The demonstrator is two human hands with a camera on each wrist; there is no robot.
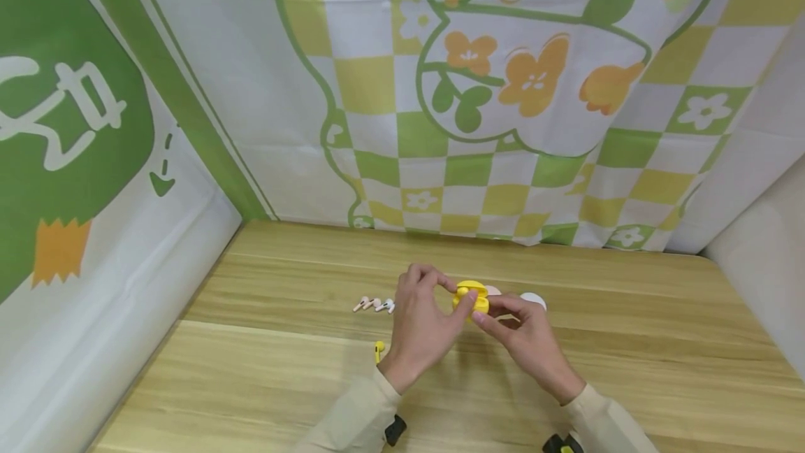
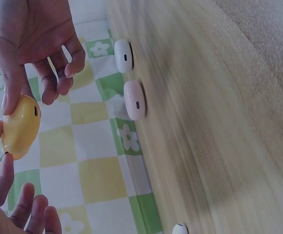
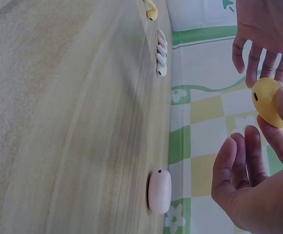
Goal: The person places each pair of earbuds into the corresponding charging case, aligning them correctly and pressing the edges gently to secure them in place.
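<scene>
The yellow case point(image 1: 481, 305) is held up off the tabletop point(image 1: 264, 369) between two hands, its lid point(image 1: 470, 286) raised; the left hand point(image 1: 423, 324) grips its left side, with the thumb across the front and the index finger by the lid; the right hand point(image 1: 528, 338) pinches its right side between thumb and index finger, the other fingers loosely curled; a dark slot point(image 2: 35, 111) shows on the yellow case's outside; a rounded yellow shape under the lid may be an earbud, though it is too small and too covered by fingers to say for sure. Beyond the yellow case and a little to its right, the pink case point(image 3: 160, 192) rests on the tabletop; farther right of the yellow case is the white case point(image 2: 123, 56); to its left, well apart, lie pink earbuds point(image 1: 363, 301) and, beside them, white earbuds point(image 3: 161, 69); a yellow earbud point(image 1: 379, 349) lies left of the yellow case and nearer the person; behind the yellow case hangs a green, yellow and white checked cloth point(image 1: 426, 135).
</scene>
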